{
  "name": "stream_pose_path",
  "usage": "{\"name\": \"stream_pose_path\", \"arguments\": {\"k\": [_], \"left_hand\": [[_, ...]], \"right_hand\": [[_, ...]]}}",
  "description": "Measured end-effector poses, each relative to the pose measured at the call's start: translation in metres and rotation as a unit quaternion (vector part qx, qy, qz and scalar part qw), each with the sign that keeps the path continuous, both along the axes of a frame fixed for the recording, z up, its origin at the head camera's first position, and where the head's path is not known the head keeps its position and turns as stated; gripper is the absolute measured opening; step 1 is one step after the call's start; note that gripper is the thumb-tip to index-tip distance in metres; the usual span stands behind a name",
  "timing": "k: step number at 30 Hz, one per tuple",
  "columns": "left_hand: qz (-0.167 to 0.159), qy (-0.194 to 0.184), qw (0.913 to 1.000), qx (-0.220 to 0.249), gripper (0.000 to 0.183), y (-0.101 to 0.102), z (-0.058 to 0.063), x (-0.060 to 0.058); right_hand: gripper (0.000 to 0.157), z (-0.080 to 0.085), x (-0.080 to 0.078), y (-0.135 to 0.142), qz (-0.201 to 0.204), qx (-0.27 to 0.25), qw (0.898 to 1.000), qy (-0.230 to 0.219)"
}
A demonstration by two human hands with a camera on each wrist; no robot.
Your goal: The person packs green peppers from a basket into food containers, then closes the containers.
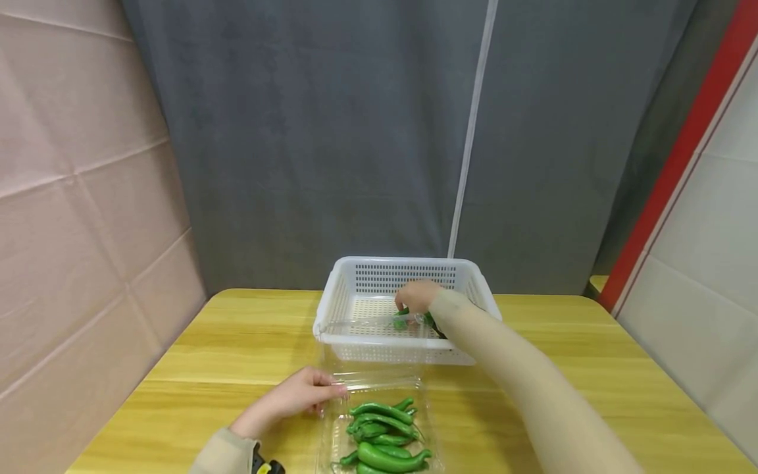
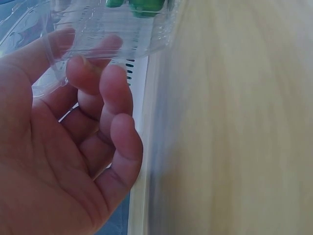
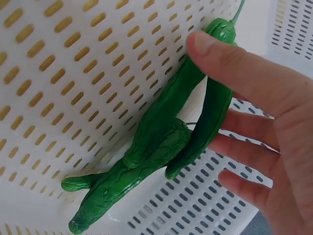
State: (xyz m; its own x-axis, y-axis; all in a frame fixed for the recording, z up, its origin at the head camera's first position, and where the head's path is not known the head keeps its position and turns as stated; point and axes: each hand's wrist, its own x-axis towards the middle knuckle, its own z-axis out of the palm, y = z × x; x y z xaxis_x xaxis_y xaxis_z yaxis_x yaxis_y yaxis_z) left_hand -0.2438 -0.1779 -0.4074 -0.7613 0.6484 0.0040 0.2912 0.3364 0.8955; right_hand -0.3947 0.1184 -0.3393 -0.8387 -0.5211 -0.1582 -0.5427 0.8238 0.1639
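Observation:
In the head view, my left hand (image 1: pixel 299 395) pinches the rim of a clear plastic clamshell box (image 1: pixel 379 382) at its far left corner, thumb on top. Several green chili peppers (image 1: pixel 387 455) lie in its base, and the transparent lid leans up against the basket. My right hand (image 1: pixel 417 296) reaches inside a white plastic basket (image 1: pixel 333 299). The right wrist view shows its thumb and fingers pinching a green chili pepper (image 3: pixel 168 100) near the stem end. Other green chili peppers (image 3: pixel 115 188) lie below it against the perforated basket. In the left wrist view, the left fingers (image 2: pixel 124 142) are bent beside the clear plastic.
A wooden table (image 1: pixel 249 342) carries the basket and the box. Behind it hangs a grey curtain (image 1: pixel 326 131). Pale panels stand at the left, and a red strip (image 1: pixel 681 151) runs down the right side. My right forearm crosses over the basket's near right corner.

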Motion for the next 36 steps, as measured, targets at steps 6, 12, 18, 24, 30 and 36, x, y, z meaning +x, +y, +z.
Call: {"name": "stream_pose_path", "arguments": {"k": [6, 12, 18, 24, 30, 36], "left_hand": [[-0.003, -0.006, 1.0000, -0.002, 0.028, 0.001, -0.001, 0.000], [-0.001, -0.001, 1.0000, -0.005, 0.028, 0.002, 0.000, 0.000], [-0.002, 0.000, 1.0000, 0.002, 0.026, 0.001, -0.001, 0.000], [-0.001, -0.003, 1.0000, 0.001, 0.025, 0.001, -0.003, 0.000], [-0.003, -0.003, 1.0000, -0.001, 0.027, 0.002, 0.000, 0.001], [-0.004, -0.006, 1.0000, -0.003, 0.028, 0.003, 0.000, 0.001]], "right_hand": [[0.014, -0.001, 0.003, -0.004, 0.046, 0.054, 0.997, 0.040], [0.010, 0.001, 0.005, -0.008, 0.070, 0.077, 0.992, 0.071], [0.031, -0.002, 0.004, -0.010, 0.071, 0.083, 0.991, 0.079], [0.039, -0.005, 0.002, -0.010, 0.070, 0.101, 0.990, 0.076], [0.013, -0.006, -0.001, -0.006, 0.067, 0.081, 0.991, 0.077], [0.002, -0.008, -0.002, -0.003, 0.050, 0.054, 0.995, 0.068]]}}
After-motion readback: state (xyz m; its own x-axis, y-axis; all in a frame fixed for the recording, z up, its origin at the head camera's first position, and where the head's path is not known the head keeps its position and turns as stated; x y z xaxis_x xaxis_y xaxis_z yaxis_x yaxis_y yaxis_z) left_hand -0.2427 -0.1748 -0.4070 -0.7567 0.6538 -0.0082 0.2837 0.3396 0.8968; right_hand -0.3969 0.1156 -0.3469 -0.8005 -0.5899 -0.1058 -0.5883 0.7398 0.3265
